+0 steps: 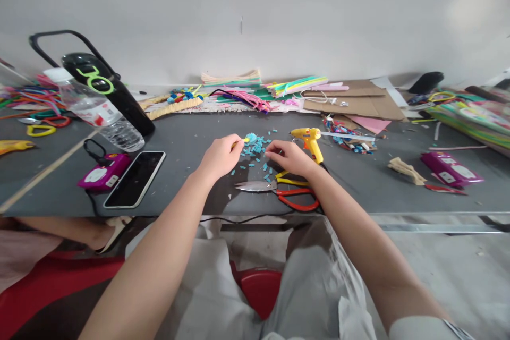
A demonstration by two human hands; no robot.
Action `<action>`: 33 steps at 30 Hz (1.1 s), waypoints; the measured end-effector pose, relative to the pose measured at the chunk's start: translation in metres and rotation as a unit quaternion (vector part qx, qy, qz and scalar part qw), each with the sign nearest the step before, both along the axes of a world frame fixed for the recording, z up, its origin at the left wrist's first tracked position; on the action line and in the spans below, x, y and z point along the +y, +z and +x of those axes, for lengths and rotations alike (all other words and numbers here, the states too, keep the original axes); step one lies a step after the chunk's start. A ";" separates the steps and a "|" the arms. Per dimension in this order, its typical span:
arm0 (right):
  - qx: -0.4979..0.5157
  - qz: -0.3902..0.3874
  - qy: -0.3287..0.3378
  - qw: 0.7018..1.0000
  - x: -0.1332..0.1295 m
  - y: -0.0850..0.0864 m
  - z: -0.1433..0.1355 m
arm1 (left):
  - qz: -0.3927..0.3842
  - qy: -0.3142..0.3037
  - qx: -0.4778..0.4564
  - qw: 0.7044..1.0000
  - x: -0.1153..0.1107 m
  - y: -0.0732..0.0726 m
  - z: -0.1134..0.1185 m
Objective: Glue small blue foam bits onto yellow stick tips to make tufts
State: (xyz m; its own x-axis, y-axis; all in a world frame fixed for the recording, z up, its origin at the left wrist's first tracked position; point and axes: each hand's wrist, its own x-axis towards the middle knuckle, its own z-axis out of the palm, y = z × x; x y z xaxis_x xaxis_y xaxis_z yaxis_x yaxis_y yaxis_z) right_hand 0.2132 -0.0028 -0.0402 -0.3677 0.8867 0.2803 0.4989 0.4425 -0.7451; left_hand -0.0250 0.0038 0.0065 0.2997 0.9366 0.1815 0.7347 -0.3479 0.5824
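Note:
My left hand (223,155) is closed around a thin yellow stem, which points right and ends at a light blue tuft (251,138). Small blue pieces (255,149) lie scattered on the grey table between my hands. My right hand (287,155) is at the right edge of these pieces, fingers bent and pinched low over the table; what they hold, if anything, is too small to make out. A yellow glue gun (308,141) lies just beyond my right hand. Scissors with red and yellow handles (297,202) rest in front of it, blades pointing left.
At left are a phone (135,179), a purple power socket (104,172), a water bottle (99,114) and a black flask (115,98). Pipe cleaners (297,85) and cardboard (358,101) lie along the wall. Another purple socket (452,168) is right. A person's foot shows lower left.

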 end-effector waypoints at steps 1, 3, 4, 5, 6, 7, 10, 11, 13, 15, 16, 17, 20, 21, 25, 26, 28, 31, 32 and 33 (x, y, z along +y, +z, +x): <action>0.006 0.007 -0.012 1.000 0.001 -0.001 0.000 | 0.002 0.004 -0.003 1.000 0.000 0.000 0.000; 0.018 0.025 -0.028 0.999 0.001 -0.001 0.002 | 0.007 0.007 -0.009 1.000 0.000 -0.001 0.001; 0.020 0.031 -0.024 0.999 0.001 0.000 0.002 | 0.008 0.007 -0.011 1.000 -0.001 -0.002 0.002; 0.019 0.033 -0.008 0.999 0.000 0.001 0.003 | 0.009 0.008 -0.011 1.000 -0.001 -0.003 0.002; 0.012 0.031 0.017 0.999 -0.001 0.002 0.003 | 0.010 0.008 -0.010 1.000 -0.001 -0.003 0.003; 0.001 0.025 0.046 0.999 -0.002 0.003 0.003 | 0.011 0.008 -0.008 1.000 -0.002 -0.004 0.003; -0.046 0.000 0.111 0.993 -0.003 0.004 0.003 | 0.014 0.007 0.000 1.000 -0.002 -0.005 0.004; -0.057 -0.004 0.113 0.992 -0.003 0.004 0.003 | 0.014 0.007 0.003 1.000 -0.002 -0.006 0.004; -0.066 -0.008 0.113 0.991 -0.002 0.002 0.003 | 0.016 0.008 0.008 1.000 -0.002 -0.007 0.005; -0.066 -0.008 0.119 0.991 -0.001 0.000 0.003 | 0.019 0.007 0.011 1.000 -0.002 -0.007 0.005; -0.066 -0.007 0.123 0.990 -0.001 0.000 0.003 | 0.019 0.007 0.013 1.000 -0.002 -0.007 0.006; -0.066 -0.006 0.125 0.990 -0.001 0.000 0.002 | 0.020 0.006 0.014 1.000 -0.002 -0.007 0.006; -0.046 0.007 0.112 0.993 -0.002 0.002 0.003 | 0.021 0.009 0.014 1.000 -0.003 -0.006 0.006; -0.035 0.014 0.100 0.994 -0.002 0.003 0.003 | 0.021 0.011 0.014 1.000 -0.004 -0.006 0.005; -0.022 0.026 0.061 0.998 -0.002 0.004 0.003 | 0.021 0.014 0.015 1.000 -0.005 -0.005 0.005; -0.030 0.024 0.063 0.997 -0.002 0.003 0.003 | 0.021 0.015 0.016 1.000 -0.005 -0.004 0.006; -0.046 0.020 0.079 0.996 -0.001 0.002 0.002 | 0.018 0.017 0.019 1.000 -0.005 -0.003 0.006; -0.058 0.021 0.095 0.994 -0.001 0.000 0.001 | 0.020 0.026 0.011 0.999 -0.003 -0.002 0.003; -0.057 0.023 0.094 0.994 -0.001 0.000 0.000 | 0.022 0.030 0.001 0.999 -0.002 -0.001 0.001; -0.053 0.025 0.088 0.994 -0.001 -0.001 0.000 | 0.023 0.035 -0.014 0.999 0.000 0.000 -0.001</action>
